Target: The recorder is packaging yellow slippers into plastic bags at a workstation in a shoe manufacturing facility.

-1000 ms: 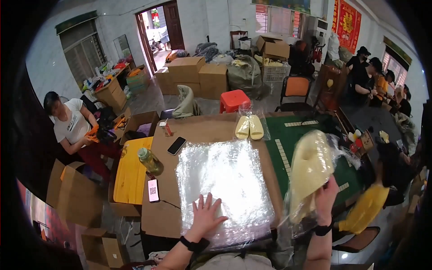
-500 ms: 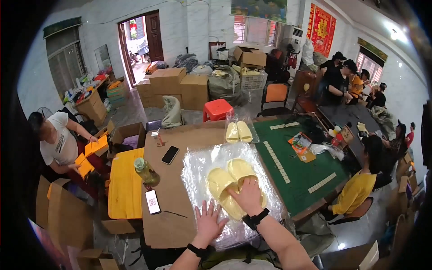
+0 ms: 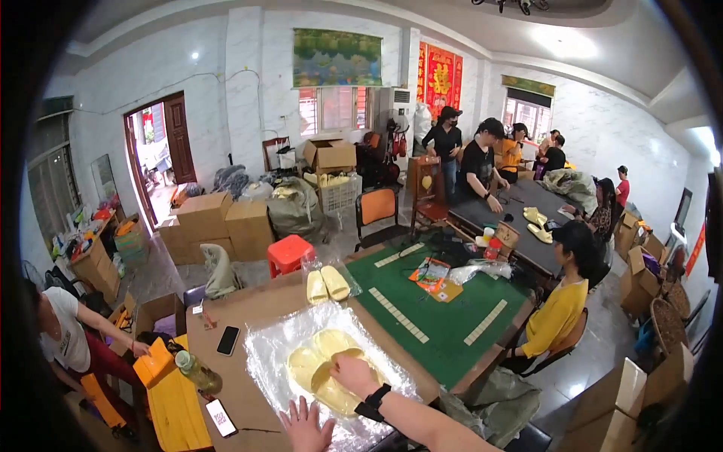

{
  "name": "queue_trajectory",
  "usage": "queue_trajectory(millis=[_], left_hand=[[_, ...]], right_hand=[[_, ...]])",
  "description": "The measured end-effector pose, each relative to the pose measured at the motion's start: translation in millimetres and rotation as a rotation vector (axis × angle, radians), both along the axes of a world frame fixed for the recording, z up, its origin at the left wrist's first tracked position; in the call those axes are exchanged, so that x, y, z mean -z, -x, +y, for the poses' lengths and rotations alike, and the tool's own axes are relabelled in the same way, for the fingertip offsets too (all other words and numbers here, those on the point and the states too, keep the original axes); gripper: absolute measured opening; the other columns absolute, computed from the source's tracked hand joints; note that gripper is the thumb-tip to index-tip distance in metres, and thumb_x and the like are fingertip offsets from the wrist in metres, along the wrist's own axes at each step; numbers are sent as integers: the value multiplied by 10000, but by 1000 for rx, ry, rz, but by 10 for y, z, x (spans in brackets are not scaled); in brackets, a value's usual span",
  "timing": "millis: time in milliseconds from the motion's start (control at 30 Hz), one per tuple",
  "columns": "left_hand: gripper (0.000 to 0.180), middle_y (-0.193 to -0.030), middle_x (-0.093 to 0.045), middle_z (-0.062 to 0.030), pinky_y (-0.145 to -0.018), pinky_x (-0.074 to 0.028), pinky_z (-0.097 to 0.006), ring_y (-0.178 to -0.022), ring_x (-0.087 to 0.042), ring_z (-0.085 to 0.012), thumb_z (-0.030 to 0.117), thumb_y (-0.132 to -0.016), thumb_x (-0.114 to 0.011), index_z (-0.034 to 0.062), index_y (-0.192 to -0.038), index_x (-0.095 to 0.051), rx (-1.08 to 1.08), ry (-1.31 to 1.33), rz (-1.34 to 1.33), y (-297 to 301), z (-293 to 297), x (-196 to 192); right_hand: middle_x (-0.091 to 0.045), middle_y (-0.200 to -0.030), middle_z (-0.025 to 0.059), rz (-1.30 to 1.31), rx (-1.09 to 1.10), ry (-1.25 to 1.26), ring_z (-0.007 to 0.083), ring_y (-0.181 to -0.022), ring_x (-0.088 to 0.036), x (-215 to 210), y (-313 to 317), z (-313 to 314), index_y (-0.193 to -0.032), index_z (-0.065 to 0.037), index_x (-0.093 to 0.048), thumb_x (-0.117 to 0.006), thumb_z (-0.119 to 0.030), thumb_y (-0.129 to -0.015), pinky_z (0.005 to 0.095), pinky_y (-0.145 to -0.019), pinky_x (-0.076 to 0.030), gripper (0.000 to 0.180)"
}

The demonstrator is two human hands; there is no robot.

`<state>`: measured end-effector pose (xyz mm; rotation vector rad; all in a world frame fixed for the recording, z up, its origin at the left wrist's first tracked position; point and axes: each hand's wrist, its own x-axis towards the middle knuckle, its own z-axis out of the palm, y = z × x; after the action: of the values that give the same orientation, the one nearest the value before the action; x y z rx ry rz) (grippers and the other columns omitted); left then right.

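Note:
A pair of pale yellow slippers lies on clear plastic bags spread over the brown table near me. My right hand is on the right part of the pair, its fingers curled in at a slipper and the fingertips partly hidden. My left hand rests with fingers spread at the near left edge of the plastic, apart from the slippers. Just beyond the plastic, a second yellow pair sits in a clear bag.
A black phone, a lit phone and a green bottle stand or lie on my left. The green mat with rows of white tiles is on the right. A person in yellow sits beyond it; another handles orange boxes at left.
The view has swung up and to the right, so the table sits lower and further left. My right hand's fingers look more curled at the slipper; my left hand stays spread.

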<state>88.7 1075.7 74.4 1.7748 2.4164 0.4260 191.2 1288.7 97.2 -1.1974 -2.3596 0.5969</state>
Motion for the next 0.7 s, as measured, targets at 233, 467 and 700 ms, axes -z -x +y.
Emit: queue_trajectory(millis=[233,467,700], left_hand=[[656,-1566,-370,-205,-1164,-142,-656,-1465,-255,-442,484,-944,-570,99,-1466,-476,56,-11,-37,-138,232,-201],[672,-1544,-401,-214,-1193,-112,-610,-1466,-233,-451,455,-905,-600,10,-1404,-531,37,269,107,80,165,44],[760,-1593,-279,-253,-1182,-106,-634,-1487,-168,-463,474,-945,-510,-17,-1506,-363,30,244,77,92,83,72]], right_hand=[[-670,-811,159,140,-6,39,381,-782,-663,-87,-552,250,-915,-86,-621,-606,-308,-898,485,-690,-522,224],[-661,-863,206,204,-211,157,412,-805,-657,-314,-707,-291,-960,-60,-583,-554,-204,-894,507,-707,-515,162],[-681,-858,225,106,-157,-91,394,-724,-662,-399,-699,-469,-874,15,-691,-566,-219,-868,483,-582,-537,265]])
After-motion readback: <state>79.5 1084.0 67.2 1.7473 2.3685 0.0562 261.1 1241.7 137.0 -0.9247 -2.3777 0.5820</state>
